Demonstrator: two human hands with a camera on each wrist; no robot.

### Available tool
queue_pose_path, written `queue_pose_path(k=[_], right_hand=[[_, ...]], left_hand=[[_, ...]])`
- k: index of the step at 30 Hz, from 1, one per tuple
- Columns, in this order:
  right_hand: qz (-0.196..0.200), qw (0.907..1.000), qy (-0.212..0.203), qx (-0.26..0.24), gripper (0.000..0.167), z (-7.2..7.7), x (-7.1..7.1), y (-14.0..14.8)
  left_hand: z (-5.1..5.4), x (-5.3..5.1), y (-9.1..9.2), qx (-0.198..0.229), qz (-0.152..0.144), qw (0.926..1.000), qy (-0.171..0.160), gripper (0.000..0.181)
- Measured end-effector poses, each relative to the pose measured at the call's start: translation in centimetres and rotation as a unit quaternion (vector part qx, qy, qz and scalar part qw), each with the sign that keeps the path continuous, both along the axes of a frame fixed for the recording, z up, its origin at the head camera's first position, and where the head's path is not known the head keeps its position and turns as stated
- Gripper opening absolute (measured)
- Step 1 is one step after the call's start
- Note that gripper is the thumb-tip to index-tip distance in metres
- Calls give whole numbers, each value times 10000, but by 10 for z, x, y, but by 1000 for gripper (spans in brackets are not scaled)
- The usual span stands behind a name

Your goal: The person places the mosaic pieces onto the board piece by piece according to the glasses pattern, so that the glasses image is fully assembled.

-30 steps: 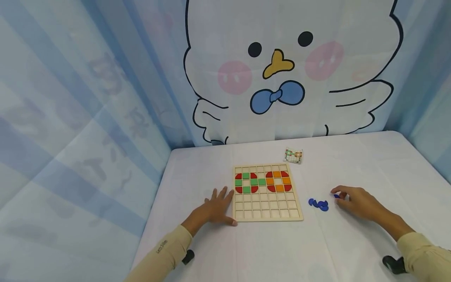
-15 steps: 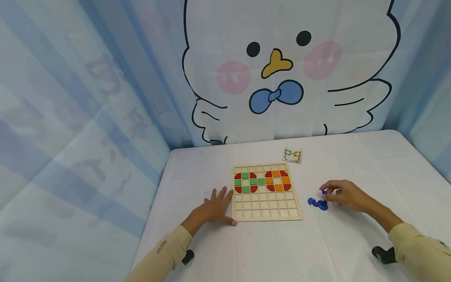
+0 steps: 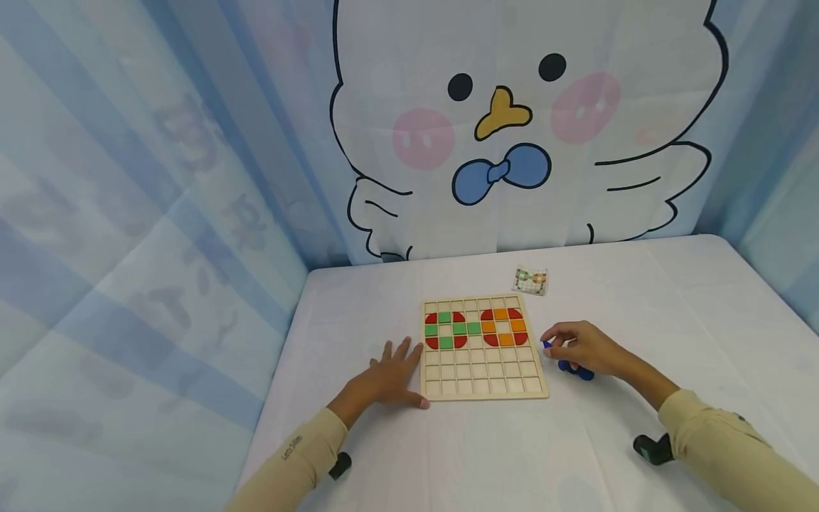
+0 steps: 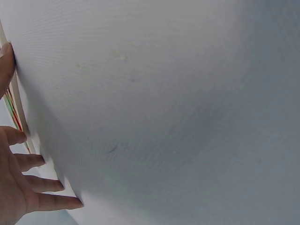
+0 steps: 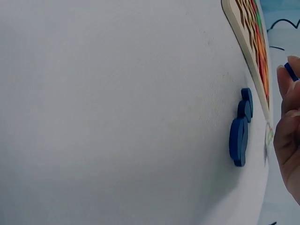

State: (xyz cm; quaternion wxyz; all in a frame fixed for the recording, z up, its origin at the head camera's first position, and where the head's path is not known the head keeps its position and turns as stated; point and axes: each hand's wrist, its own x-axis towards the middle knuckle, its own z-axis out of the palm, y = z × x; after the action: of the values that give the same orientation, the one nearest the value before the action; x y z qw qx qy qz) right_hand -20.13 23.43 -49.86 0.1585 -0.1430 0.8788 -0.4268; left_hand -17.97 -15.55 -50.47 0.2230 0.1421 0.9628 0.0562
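Note:
A square wooden grid board (image 3: 484, 387) lies on the table with red, green and orange pieces set in its upper cells. My left hand (image 3: 390, 378) spreads its fingers at the board's left edge, the thumb by the near left corner. Just right of the board, my right hand (image 3: 585, 347) pinches a small blue piece (image 5: 291, 71) between thumb and fingertips, above the table. Below that hand lies a small group of blue pieces (image 5: 239, 136), partly covered by it in the head view. The held piece's full shape is hidden by the fingers.
A small printed card (image 3: 530, 280) showing a coloured pattern lies behind the board's far right corner. White cloth covers the table (image 3: 486, 455). A curtain (image 3: 160, 213) hangs at the left, and a cartoon-printed cloth (image 3: 505, 227) stands behind the table.
My right hand has moved left with the blue piece, from right of the blue group to near the board's right edge. The left hand has stayed at the board.

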Motion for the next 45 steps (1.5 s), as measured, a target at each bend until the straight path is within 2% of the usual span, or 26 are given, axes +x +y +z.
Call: queue_pose_path(k=[6, 14, 21, 27, 30, 37, 45], right_hand=[[212, 9988, -267, -339, 27, -5, -7, -13], [398, 9986, -50, -334, 26, -14, -11, -24], [316, 9994, 168, 34, 23, -11, -13, -36], [640, 9961, 473, 369, 19, -11, -15, -39], [678, 9946, 586, 531, 18, -12, -14, -38], [591, 9919, 812, 772, 20, -13, -14, -38], [573, 9887, 891, 1059, 24, -8, -13, -37]], left_hand=[[2, 1, 0, 49, -16, 10000, 45, 114], [7, 3, 1, 59, -15, 10000, 14, 113], [8, 3, 1, 33, -22, 10000, 22, 114], [11, 3, 2, 33, -4, 10000, -13, 113], [11, 3, 2, 32, -19, 10000, -3, 113], [8, 3, 1, 10, -31, 10000, 2, 114], [4, 2, 1, -21, -49, 10000, 30, 113]])
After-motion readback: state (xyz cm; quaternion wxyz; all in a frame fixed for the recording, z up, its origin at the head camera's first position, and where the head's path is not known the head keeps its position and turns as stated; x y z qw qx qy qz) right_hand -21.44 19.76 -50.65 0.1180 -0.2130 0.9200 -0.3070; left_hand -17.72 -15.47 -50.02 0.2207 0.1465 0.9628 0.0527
